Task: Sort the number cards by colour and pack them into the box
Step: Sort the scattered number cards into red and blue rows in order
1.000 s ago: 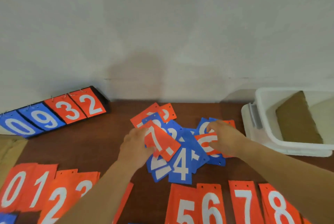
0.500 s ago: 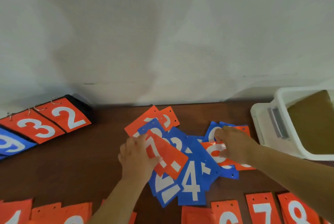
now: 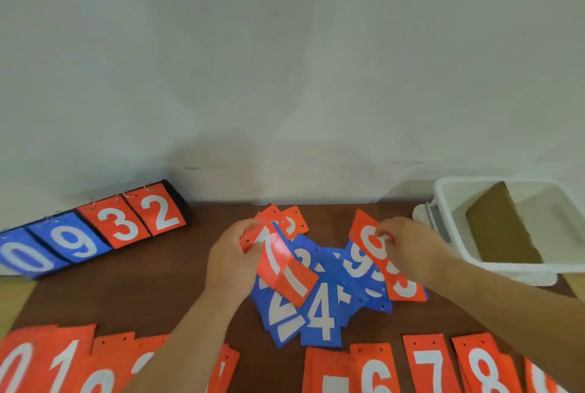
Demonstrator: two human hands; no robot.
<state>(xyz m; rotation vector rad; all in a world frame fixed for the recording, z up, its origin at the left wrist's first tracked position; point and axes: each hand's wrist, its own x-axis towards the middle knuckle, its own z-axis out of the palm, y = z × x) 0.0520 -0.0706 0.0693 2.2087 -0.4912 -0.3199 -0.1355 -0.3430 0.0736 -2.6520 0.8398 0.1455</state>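
A mixed pile of blue and orange number cards (image 3: 323, 307) lies in the middle of the brown table. My left hand (image 3: 232, 261) grips an orange 7 card (image 3: 278, 264) with another orange card under it, lifted over the pile's left side. My right hand (image 3: 408, 248) pinches orange cards (image 3: 372, 245) showing a 9, raised at the pile's right side. A row of orange cards (image 3: 433, 367) numbered 0 to 8 runs along the near edge. The white plastic box (image 3: 456, 221) stands at the right.
A flip scoreboard (image 3: 95, 231) showing 0 9 3 2 leans at the back left against the wall. A brown cardboard piece (image 3: 500, 224) lies slanted inside the box. Bare brown table (image 3: 126, 291) shows between the scoreboard and the pile.
Both hands have lifted their orange cards off the pile. The right hand's cards have tilted up and now show a 9. The camera has panned back to the left.
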